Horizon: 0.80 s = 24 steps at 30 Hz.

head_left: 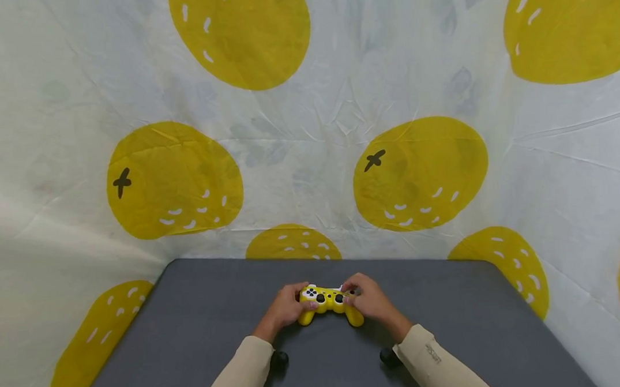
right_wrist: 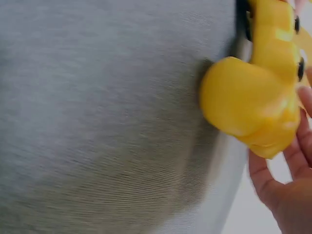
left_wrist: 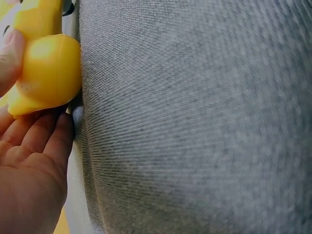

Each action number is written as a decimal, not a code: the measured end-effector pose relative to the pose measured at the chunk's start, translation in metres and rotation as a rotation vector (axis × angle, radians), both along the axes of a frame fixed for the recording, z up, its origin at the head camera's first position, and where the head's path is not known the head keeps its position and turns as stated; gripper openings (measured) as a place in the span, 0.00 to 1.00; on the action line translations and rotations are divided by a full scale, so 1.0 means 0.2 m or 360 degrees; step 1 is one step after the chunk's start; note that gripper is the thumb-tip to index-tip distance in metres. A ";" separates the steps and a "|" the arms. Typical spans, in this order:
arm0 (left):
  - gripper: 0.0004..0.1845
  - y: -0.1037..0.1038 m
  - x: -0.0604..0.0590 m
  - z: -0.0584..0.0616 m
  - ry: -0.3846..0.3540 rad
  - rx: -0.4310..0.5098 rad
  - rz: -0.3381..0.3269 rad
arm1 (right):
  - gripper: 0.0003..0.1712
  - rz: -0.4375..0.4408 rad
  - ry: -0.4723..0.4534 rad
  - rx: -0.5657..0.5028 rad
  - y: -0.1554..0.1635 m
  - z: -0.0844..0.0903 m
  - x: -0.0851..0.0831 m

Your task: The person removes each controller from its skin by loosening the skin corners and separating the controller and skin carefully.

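Observation:
A yellow game controller [head_left: 327,303] with black sticks and white button pads lies on the grey table [head_left: 201,325], near its middle. My left hand [head_left: 289,306] grips its left handle [left_wrist: 46,73], fingers curled under it. My right hand [head_left: 368,299] grips the right handle [right_wrist: 248,100], with fingers reaching over the top edge. Both wrist views show a yellow handle close up against the grey cloth surface, with my fingers [left_wrist: 34,141] wrapped beside it.
A white sheet printed with big yellow lemons [head_left: 418,171] hangs behind and around the table. Beige sleeves [head_left: 437,361] cover both forearms. Two small black knobs [head_left: 280,359] sit by my wrists near the table's front.

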<state>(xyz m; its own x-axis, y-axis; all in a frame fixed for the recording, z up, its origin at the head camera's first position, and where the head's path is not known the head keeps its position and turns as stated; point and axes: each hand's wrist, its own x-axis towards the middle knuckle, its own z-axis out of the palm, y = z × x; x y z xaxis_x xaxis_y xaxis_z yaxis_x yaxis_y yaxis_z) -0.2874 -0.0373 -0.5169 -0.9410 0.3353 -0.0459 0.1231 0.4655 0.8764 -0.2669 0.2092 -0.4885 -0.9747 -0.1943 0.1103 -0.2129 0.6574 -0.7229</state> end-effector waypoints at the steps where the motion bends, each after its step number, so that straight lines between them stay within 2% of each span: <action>1: 0.35 0.00 0.00 0.00 0.0006 0.0002 -0.0005 | 0.07 0.0013 -0.0020 0.0006 0.00 0.01 -0.01; 7: 0.36 0.01 0.00 0.00 -0.0002 0.0006 -0.0007 | 0.07 0.0060 -0.0014 0.0148 -0.01 0.01 -0.03; 18: 0.35 0.00 0.00 0.00 0.0017 0.0003 0.0005 | 0.11 0.0174 0.0040 0.0214 -0.04 0.04 -0.05; 24: 0.35 0.00 0.00 0.00 0.0015 0.0001 0.0021 | 0.11 0.0173 0.0037 0.0294 -0.07 0.04 -0.06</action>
<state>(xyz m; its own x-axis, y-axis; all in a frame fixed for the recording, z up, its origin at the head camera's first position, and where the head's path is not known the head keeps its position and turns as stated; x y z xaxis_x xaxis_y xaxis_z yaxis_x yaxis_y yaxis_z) -0.2864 -0.0364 -0.5175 -0.9457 0.3230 -0.0367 0.1254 0.4665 0.8756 -0.2783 0.1948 -0.4797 -0.9445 -0.3173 0.0850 -0.3049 0.7505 -0.5863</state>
